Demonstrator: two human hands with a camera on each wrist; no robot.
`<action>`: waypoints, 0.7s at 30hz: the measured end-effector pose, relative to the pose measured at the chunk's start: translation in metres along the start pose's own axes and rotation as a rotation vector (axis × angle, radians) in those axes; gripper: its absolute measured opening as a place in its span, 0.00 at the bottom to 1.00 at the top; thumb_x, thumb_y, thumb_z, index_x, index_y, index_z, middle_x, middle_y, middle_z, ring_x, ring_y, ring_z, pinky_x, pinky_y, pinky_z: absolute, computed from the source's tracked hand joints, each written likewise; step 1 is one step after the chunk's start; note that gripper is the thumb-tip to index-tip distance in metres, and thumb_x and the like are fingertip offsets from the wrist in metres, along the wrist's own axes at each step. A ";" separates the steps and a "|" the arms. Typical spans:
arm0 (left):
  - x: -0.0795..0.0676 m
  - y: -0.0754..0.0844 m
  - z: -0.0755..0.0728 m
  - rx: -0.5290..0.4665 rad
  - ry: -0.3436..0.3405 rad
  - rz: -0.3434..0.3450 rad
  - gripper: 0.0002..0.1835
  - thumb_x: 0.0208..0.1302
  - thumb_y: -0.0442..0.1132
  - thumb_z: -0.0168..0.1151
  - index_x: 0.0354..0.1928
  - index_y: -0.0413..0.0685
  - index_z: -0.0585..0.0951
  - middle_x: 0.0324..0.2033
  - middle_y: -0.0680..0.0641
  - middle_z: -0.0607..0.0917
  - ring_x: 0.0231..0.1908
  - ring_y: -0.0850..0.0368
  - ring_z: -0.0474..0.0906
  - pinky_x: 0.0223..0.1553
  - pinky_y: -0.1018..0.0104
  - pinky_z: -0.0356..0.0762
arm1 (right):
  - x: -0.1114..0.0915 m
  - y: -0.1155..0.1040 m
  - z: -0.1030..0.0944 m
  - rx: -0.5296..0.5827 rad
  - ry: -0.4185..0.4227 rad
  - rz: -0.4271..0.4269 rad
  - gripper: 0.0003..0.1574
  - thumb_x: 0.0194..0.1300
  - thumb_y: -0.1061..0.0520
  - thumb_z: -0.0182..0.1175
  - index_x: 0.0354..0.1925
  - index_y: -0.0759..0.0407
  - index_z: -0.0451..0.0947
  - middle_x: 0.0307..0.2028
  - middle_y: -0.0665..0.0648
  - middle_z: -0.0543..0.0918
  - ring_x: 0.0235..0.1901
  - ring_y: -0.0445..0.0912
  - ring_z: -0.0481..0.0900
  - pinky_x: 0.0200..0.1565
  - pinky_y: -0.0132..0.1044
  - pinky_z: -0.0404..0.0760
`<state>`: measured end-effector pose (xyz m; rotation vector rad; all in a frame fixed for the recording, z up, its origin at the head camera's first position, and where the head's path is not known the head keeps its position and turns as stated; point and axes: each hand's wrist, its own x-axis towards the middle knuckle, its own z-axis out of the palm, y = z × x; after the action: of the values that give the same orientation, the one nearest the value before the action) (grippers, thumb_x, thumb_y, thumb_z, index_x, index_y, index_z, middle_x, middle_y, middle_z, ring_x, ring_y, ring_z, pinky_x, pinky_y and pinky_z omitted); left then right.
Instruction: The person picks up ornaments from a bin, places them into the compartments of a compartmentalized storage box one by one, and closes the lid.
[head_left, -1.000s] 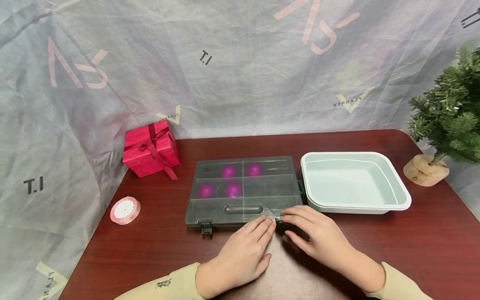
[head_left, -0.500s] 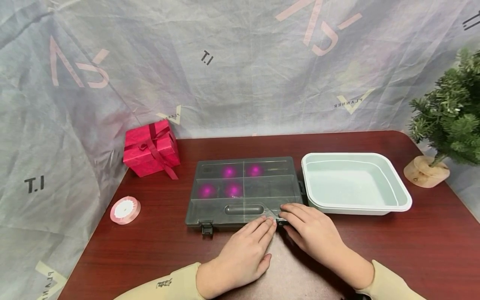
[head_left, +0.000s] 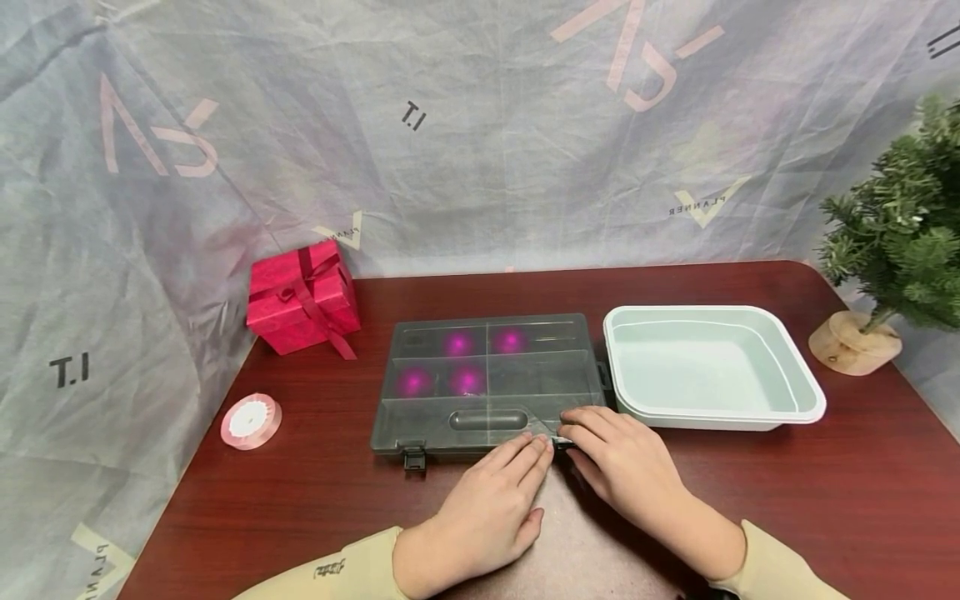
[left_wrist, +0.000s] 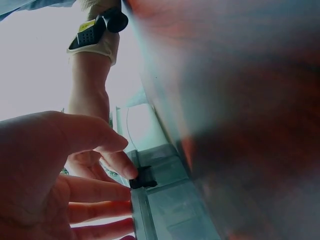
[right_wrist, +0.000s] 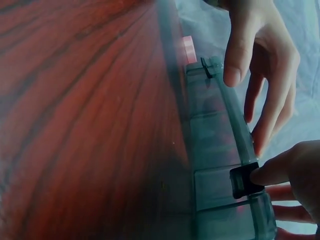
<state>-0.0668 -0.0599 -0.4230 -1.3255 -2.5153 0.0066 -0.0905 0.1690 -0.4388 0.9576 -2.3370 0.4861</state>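
A translucent grey compartment case (head_left: 540,371) lies with its lid down on the table. Several glowing magenta spots (head_left: 467,381) show through its lid. My left hand (head_left: 487,504) rests its straight fingertips on the front edge of the lid, right of the middle. Beside it, my right hand (head_left: 630,458) has its fingers on top of the lid and its thumb against the black right-hand latch (right_wrist: 245,180), gripping the edge there. The left-hand latch (head_left: 415,458) sticks out from the front edge, with no hand on it.
A pale green-white plastic tub (head_left: 712,417) stands just right of the case. A red gift box (head_left: 303,296) and a pink ribbon spool (head_left: 251,421) lie to the left. At the far right stands a small artificial tree (head_left: 900,242) on a wooden base.
My right hand has shifted slightly left and up, and its thumb has come in against the front edge at the latch. The left hand and the case have stayed in place.
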 end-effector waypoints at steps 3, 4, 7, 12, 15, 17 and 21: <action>0.000 0.000 -0.001 -0.003 -0.004 -0.005 0.34 0.64 0.52 0.66 0.66 0.38 0.77 0.65 0.42 0.77 0.67 0.49 0.70 0.69 0.61 0.62 | 0.003 -0.002 -0.001 0.001 0.011 0.003 0.13 0.56 0.61 0.66 0.42 0.58 0.85 0.45 0.51 0.85 0.44 0.48 0.82 0.43 0.44 0.81; 0.001 0.000 -0.001 -0.003 -0.006 -0.006 0.34 0.64 0.53 0.66 0.66 0.38 0.77 0.65 0.42 0.77 0.67 0.49 0.71 0.69 0.61 0.62 | 0.004 -0.002 -0.001 0.000 0.015 0.003 0.13 0.55 0.62 0.67 0.42 0.57 0.84 0.44 0.50 0.84 0.43 0.47 0.81 0.42 0.43 0.80; 0.001 0.000 -0.002 -0.010 -0.009 -0.009 0.34 0.64 0.53 0.66 0.66 0.38 0.78 0.65 0.43 0.78 0.66 0.49 0.71 0.69 0.61 0.62 | 0.006 -0.004 -0.002 -0.009 0.020 0.001 0.14 0.53 0.64 0.69 0.41 0.57 0.84 0.40 0.48 0.82 0.38 0.46 0.79 0.37 0.41 0.80; 0.001 -0.005 -0.004 -0.073 -0.006 -0.021 0.31 0.66 0.51 0.66 0.65 0.39 0.79 0.64 0.44 0.78 0.66 0.50 0.72 0.68 0.61 0.64 | 0.007 -0.005 -0.002 -0.023 0.022 0.005 0.15 0.50 0.65 0.71 0.39 0.56 0.84 0.35 0.47 0.79 0.35 0.45 0.77 0.33 0.39 0.78; 0.000 -0.010 -0.007 -0.114 -0.004 -0.030 0.28 0.67 0.49 0.65 0.65 0.42 0.79 0.64 0.45 0.79 0.66 0.51 0.72 0.67 0.59 0.67 | 0.007 -0.005 -0.002 -0.029 0.021 0.017 0.16 0.48 0.64 0.73 0.38 0.55 0.84 0.34 0.46 0.77 0.33 0.44 0.77 0.31 0.39 0.78; -0.002 -0.013 -0.010 -0.130 0.014 -0.034 0.26 0.68 0.48 0.65 0.64 0.43 0.80 0.63 0.46 0.80 0.66 0.51 0.72 0.65 0.58 0.69 | 0.006 -0.005 -0.003 -0.033 0.021 0.025 0.17 0.47 0.64 0.74 0.38 0.54 0.85 0.33 0.46 0.76 0.33 0.44 0.76 0.29 0.39 0.77; -0.010 -0.023 -0.015 -0.135 0.097 -0.070 0.24 0.66 0.47 0.67 0.61 0.46 0.82 0.61 0.48 0.81 0.65 0.51 0.73 0.63 0.54 0.71 | 0.005 -0.005 -0.004 -0.026 0.027 0.035 0.17 0.47 0.63 0.75 0.38 0.54 0.85 0.34 0.46 0.77 0.33 0.44 0.77 0.30 0.39 0.78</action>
<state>-0.0758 -0.0826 -0.4076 -1.2531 -2.5160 -0.2407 -0.0884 0.1654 -0.4324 0.8937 -2.3335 0.4780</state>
